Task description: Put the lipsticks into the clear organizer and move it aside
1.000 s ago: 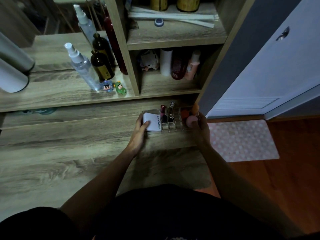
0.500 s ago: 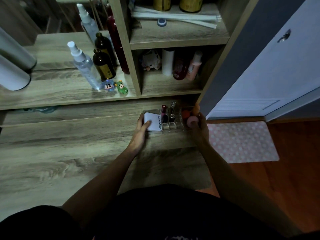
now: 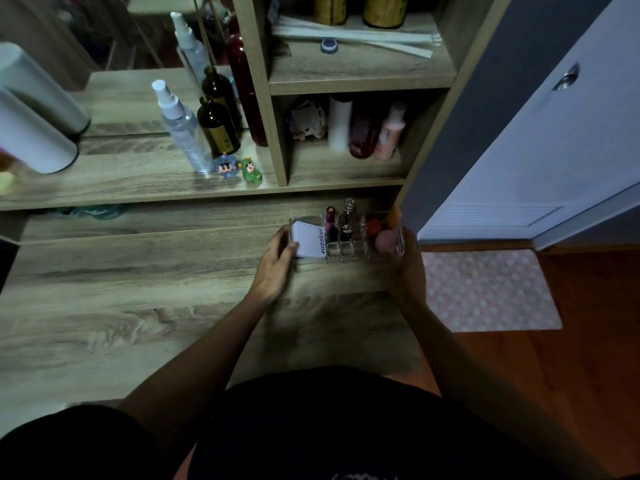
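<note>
The clear organizer stands on the wooden desk at its far right, close under the shelf unit. Two lipsticks stand upright in its middle slots: a dark pink one and a silver-topped one. A white box fills its left section, and pink and orange sponges lie in its right section. My left hand grips the organizer's left end. My right hand grips its right end.
On the shelf behind stand a spray bottle, a brown bottle and two small figurines. A cubby holds several bottles. White cylinders are at the left. A pink mat lies on the floor by a white door.
None beyond a slight shift of the view; both hands stay on the organizer's ends at the desk's far right.
</note>
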